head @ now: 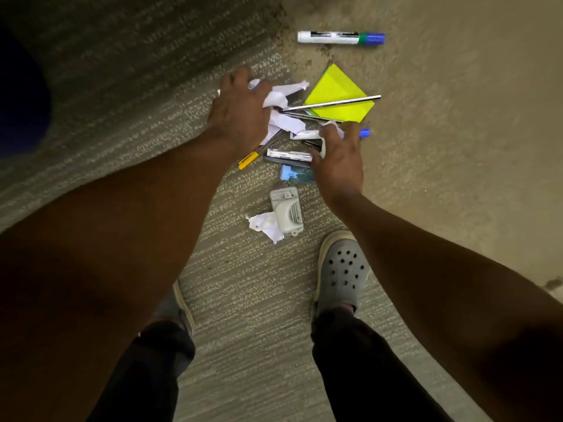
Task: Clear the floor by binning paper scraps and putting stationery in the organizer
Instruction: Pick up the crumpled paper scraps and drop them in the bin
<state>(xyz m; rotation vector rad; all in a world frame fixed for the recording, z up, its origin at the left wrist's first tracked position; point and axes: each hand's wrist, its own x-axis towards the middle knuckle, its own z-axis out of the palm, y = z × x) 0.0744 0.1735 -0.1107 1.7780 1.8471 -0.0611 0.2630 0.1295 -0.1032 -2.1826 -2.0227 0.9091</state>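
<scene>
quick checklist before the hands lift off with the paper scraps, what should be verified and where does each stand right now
1. Left hand grips the crumpled white paper: ok, fingers curl over it.
2. Right hand has a scrap: ok, a small white scrap sits at its fingertips.
3. No pens caught in the left grab: cannot tell, the silver pen ends right at the paper.
4. All scraps gathered: not ok, another white scrap lies beside the grey hole punch.
5. Bin within reach: cannot tell, none in view.
6. Stationery sorted: not ok, the blue-capped marker and yellow sticky notes are on the floor.
</scene>
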